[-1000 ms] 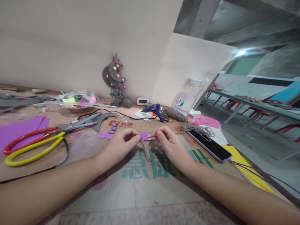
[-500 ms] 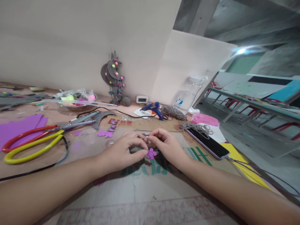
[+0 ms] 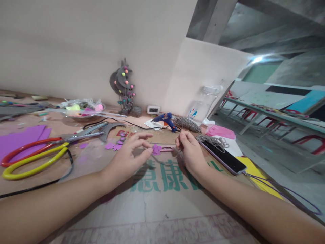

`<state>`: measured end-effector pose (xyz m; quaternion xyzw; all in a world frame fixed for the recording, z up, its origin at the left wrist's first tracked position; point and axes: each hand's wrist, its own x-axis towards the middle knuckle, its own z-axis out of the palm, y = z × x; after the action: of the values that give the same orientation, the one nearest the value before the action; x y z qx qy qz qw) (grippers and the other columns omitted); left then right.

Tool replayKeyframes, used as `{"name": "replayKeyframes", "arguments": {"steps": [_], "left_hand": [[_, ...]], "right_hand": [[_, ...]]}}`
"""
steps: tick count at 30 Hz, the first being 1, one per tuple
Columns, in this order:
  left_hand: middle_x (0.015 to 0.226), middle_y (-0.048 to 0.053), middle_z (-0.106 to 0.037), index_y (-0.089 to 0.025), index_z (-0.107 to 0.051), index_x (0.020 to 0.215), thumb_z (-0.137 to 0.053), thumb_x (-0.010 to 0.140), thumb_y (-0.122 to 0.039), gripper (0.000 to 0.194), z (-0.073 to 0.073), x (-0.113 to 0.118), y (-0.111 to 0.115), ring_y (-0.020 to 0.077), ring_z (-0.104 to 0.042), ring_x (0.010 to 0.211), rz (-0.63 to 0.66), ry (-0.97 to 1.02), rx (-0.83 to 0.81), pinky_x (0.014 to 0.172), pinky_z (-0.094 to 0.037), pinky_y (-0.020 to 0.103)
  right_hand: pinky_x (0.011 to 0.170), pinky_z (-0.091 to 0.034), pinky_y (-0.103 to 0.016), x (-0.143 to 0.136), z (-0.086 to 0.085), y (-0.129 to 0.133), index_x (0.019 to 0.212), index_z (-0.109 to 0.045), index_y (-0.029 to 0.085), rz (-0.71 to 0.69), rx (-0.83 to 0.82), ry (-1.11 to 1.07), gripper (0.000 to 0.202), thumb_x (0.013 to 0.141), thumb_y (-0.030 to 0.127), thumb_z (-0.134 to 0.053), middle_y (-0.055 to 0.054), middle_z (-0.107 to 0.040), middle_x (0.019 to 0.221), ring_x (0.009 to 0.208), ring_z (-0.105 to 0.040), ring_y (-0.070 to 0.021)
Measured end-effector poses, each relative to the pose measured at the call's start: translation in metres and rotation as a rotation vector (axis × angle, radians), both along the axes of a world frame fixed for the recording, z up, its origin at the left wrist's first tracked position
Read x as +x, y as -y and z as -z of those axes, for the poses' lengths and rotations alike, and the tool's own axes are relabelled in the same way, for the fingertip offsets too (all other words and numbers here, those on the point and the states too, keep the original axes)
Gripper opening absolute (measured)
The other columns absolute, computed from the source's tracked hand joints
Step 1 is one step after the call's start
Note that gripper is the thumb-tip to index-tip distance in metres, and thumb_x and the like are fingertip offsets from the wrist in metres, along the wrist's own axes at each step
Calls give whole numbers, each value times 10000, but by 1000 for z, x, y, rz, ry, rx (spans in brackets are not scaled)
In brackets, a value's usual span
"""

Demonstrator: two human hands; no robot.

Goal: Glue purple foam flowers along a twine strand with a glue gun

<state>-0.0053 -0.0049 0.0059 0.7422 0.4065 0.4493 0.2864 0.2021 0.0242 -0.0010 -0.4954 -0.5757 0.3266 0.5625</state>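
A small purple flower cutout (image 3: 156,149) sits at the thumb and index fingertips of my left hand (image 3: 128,154), which pinches its edge. The other fingers of that hand are stretched out. Grey string (image 3: 166,163) runs in a loose curve from near the flower to my right hand (image 3: 190,150), whose fingers are closed on it. Behind the flower lies a slim pink tool with a slot (image 3: 168,149); its kind is unclear. More purple flower cutouts (image 3: 113,146) and a short row of purple and grey pieces (image 3: 122,138) lie beyond my left hand.
Large scissors (image 3: 35,156) and purple sheets (image 3: 22,137) lie left. A blue glue gun (image 3: 165,118), a small clock (image 3: 153,109), a grey moon decoration (image 3: 123,84) and a bottle (image 3: 201,106) stand behind. A phone (image 3: 225,157) under grey string lies right. Printed cardboard (image 3: 152,210) covers the table.
My hands have drawn apart, my right hand moving right with the string. The purple flower has risen slightly leftward with my left hand, and the pink tool shows more fully.
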Motion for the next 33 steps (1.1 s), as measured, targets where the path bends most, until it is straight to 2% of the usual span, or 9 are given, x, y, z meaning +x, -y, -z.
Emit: {"name": "replayKeyframes", "arguments": {"steps": [2, 7, 14, 18, 24, 26, 29, 31, 33], "left_hand": [[1218, 48, -540, -201, -611, 743, -490, 820, -263, 157, 0, 0, 1, 199, -462, 1178, 12, 7, 2, 1030, -302, 375], [1201, 48, -575, -207, -635, 739, -517, 792, -230, 131, 4, 3, 2, 198, -526, 1117, 253, -114, -107, 972, -367, 338], [1083, 49, -615, -214, -661, 712, -565, 772, -245, 118, 3, 3, -1, 213, -491, 1128, 310, -173, -69, 986, -339, 351], [906, 24, -648, -209, -654, 705, -548, 789, -234, 138, 3, 3, -2, 187, -537, 1012, 363, -206, -14, 931, -376, 325], [842, 17, -649, -196, -660, 737, -536, 805, -240, 148, 5, 3, -2, 158, -560, 905, 315, -222, -41, 839, -415, 281], [825, 14, -642, -195, -660, 728, -540, 801, -231, 145, 5, 3, -2, 154, -564, 884, 304, -226, -59, 826, -417, 277], [827, 11, -639, -196, -668, 726, -540, 800, -218, 150, 5, 3, -2, 148, -565, 875, 308, -224, -74, 825, -414, 272], [835, 14, -637, -196, -671, 729, -543, 800, -224, 149, 5, 3, -2, 150, -564, 883, 304, -218, -84, 820, -415, 270], [838, 18, -634, -193, -670, 731, -548, 798, -237, 146, 6, 3, -2, 155, -564, 884, 295, -214, -92, 810, -419, 270]], "right_hand": [[509, -358, -220, -3, 0, 2, 718, -430, 212, -54, -44, 54, 264, 841, 442, -465, 55, -437, 550, 488, -402, -101], [502, -349, -213, -15, -6, 20, 750, -509, 205, -180, -51, 275, 167, 815, 357, -532, 54, -459, 570, 513, -429, -98], [594, -416, -219, -16, -3, 25, 765, -580, 203, -235, 10, 412, 112, 818, 295, -544, 23, -589, 689, 625, -531, -113], [593, -413, -218, -16, -2, 24, 775, -593, 186, -309, 12, 465, 121, 821, 288, -545, 21, -597, 669, 607, -532, -109], [613, -418, -225, -19, -4, 26, 768, -591, 173, -403, -4, 465, 155, 838, 291, -518, 1, -599, 701, 642, -532, -116], [652, -437, -240, -16, -5, 22, 892, -589, 183, -363, -3, 342, 198, 876, 318, -446, -18, -603, 794, 702, -545, -127], [716, -439, -260, -6, -3, 8, 1085, -527, 199, -129, 108, 141, 265, 875, 328, -431, -36, -566, 927, 780, -530, -135], [682, -418, -256, 3, -2, -1, 1004, -561, 182, 18, 141, 134, 232, 813, 306, -518, -21, -550, 839, 717, -499, -132], [593, -387, -243, 10, -2, -6, 868, -579, 170, 50, 87, 138, 163, 768, 297, -558, 4, -532, 721, 606, -453, -115]]}}
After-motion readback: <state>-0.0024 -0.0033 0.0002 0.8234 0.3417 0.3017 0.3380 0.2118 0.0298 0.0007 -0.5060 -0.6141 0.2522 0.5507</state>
